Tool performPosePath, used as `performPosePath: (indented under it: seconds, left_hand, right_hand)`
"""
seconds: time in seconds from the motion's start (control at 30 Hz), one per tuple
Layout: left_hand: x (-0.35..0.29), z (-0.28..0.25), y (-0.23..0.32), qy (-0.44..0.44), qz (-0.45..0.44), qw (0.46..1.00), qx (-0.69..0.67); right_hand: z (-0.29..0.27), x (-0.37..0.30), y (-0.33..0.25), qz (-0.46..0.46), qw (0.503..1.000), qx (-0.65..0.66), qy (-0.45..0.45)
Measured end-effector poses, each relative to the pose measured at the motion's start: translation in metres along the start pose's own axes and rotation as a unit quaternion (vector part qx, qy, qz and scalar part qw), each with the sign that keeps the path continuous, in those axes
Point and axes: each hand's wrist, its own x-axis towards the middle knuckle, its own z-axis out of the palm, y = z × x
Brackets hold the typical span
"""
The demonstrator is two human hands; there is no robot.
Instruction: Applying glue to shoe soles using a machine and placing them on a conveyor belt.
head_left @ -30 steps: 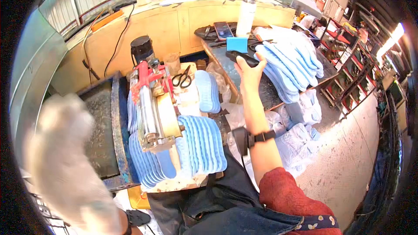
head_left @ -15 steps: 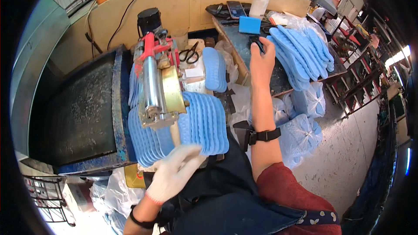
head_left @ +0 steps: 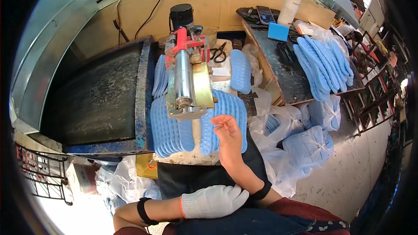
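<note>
My right hand [head_left: 227,141], bare, hovers in front of the right row of blue insoles [head_left: 240,109], its fingers loosely bent and slightly apart with nothing seen in them. Lower down, my left hand [head_left: 213,202] wears a white knitted glove. Its fingers are bent together against my right forearm by the black wristband [head_left: 262,190]; what they hold, if anything, is hidden. Another row of blue insoles [head_left: 167,126] stands to the left. Over both rows reaches a machine with a steel roller [head_left: 183,80] and red parts.
Black scissors [head_left: 218,53] and a stack of blue insoles [head_left: 240,72] lie behind the rows. On the right-hand table [head_left: 274,67] are a dark object [head_left: 286,53], a blue box [head_left: 277,31], a white bottle [head_left: 289,8] and more insoles [head_left: 324,67]. Bagged insoles [head_left: 309,146] sit below.
My right hand has come back from the right-hand table to the insole rows, leaving a dark object there. My left gloved hand has moved down and right to my right forearm. The view has shifted.
</note>
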Motion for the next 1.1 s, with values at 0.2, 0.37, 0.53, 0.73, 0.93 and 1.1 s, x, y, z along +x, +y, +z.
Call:
performPosePath:
  seconds: [0.2,0.37,0.53,0.73,0.93,1.1]
  left_hand:
    - [-0.012,0.0,-0.003,-0.024,-0.019,0.999,-0.026]
    - [-0.011,-0.02,-0.03,0.006,-0.115,0.954,-0.276]
    - [0.01,-0.046,-0.05,0.342,-0.275,0.881,-0.178]
    - [0.084,-0.081,-0.086,0.427,-0.203,0.878,-0.078]
    - [0.13,-0.112,-0.098,0.427,-0.148,0.89,-0.054]
    - [0.123,-0.152,-0.073,0.584,-0.084,0.745,-0.311]
  right_hand:
    - [0.013,-0.012,0.01,0.015,0.999,-0.007,-0.029]
    - [0.009,-0.008,0.001,0.025,0.997,-0.013,-0.067]
    - [-0.017,0.01,-0.04,0.087,0.985,0.027,-0.146]
    - [-0.045,0.038,-0.105,-0.101,0.947,-0.241,-0.189]
    - [-0.091,0.119,-0.151,-0.047,0.975,-0.205,-0.077]
    - [-0.161,0.246,-0.159,-0.232,0.892,-0.317,0.224]
